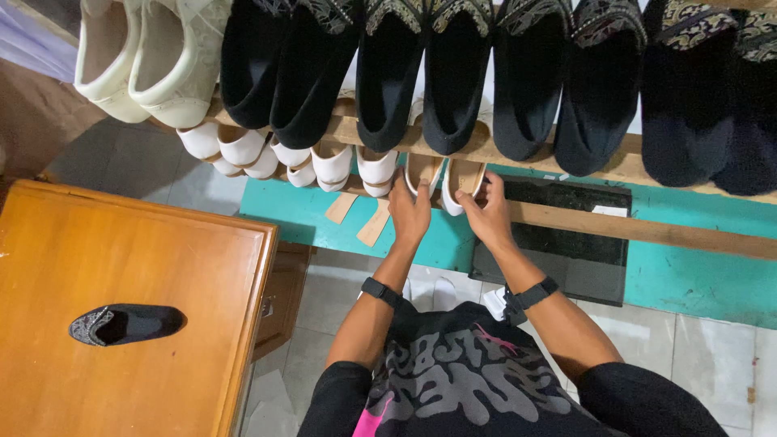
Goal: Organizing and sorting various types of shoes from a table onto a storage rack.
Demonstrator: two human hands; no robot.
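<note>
Both hands work at the lower rail of the wooden rack (pixel 566 218); left hand (pixel 410 212) grips a white shoe (pixel 423 171), right hand (pixel 486 214) grips its neighbour (pixel 463 178); next move likely needs a steady seating of these 2.

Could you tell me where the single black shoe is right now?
The single black shoe lies alone on the wooden table at lower left, apart from both hands.

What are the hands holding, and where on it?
Both hands, left hand and right hand, grip a pale shoe on the lower rack, at its near end.
</note>
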